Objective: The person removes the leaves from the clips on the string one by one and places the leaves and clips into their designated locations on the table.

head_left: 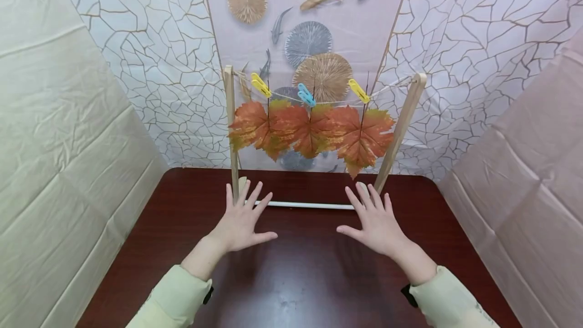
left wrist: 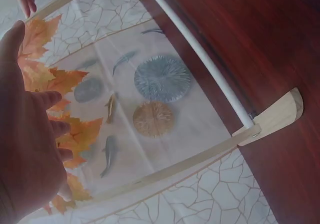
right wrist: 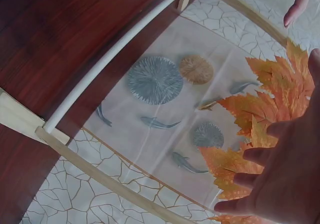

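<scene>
In the head view both hands hold nothing and have their fingers spread. My left hand [head_left: 241, 223] is nearest the foot of the left wooden post [head_left: 231, 130]. On the other side, my right hand [head_left: 377, 224] overlaps the base of the right wooden post [head_left: 400, 133]. A thin string between the post tops carries a left orange maple leaf [head_left: 255, 125], a middle maple leaf [head_left: 309, 133] and a right maple leaf [head_left: 361, 140]. Clipping their stems are a yellow clothespin [head_left: 261, 85], a blue clothespin [head_left: 306, 95] and another yellow clothespin [head_left: 359, 90].
A white rod [head_left: 309, 205] joins the posts low down, near the back of the dark red table [head_left: 291, 267]. Behind stands a backdrop [head_left: 159, 65] with a crackle pattern and a fish panel. Beige cloth walls [head_left: 59, 166] rise at both sides.
</scene>
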Demonstrator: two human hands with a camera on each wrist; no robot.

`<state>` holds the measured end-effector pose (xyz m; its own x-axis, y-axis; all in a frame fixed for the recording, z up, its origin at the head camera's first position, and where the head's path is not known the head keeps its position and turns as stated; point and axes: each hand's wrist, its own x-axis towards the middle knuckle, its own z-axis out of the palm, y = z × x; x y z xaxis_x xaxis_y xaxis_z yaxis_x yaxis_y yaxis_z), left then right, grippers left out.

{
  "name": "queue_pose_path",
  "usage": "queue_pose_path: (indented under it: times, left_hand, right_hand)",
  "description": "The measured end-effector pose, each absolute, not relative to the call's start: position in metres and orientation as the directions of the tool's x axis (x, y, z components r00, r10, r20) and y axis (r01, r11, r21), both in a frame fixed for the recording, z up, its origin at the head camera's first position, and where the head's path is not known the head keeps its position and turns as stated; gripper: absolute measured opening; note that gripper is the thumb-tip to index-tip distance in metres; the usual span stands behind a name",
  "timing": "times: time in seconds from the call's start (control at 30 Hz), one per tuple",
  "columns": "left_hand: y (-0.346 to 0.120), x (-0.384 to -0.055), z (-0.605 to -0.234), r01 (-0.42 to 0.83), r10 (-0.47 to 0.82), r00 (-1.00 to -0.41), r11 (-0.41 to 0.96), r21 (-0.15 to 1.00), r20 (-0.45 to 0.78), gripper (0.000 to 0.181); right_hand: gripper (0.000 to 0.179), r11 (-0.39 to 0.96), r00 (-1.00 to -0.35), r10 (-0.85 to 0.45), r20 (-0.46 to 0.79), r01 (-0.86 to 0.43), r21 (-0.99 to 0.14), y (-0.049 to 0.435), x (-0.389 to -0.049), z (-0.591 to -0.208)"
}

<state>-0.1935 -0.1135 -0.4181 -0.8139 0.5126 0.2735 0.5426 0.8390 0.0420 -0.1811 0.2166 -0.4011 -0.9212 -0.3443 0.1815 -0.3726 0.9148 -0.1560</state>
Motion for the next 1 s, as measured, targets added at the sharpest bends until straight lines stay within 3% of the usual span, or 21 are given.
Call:
queue_pose_path:
  times: [0.5,1.0]
  left_hand:
    - [-0.131,-0.221,-0.359,0.491,0.44,-0.854,0.858,0.151,0.277,0.089]
    - [-0.14,-0.252,-0.289,0.454,0.341,-0.872,0.831,0.321,0.352,0.09]
  right_hand:
    - [0.094,0.833,-0.906,-0.381,0.187,-0.424,-0.355,0.192,-0.216,-0.367]
    - [0.09,0.634,-0.919,-0.378,0.117,-0.348,-0.691,0.143,-0.252,-0.313]
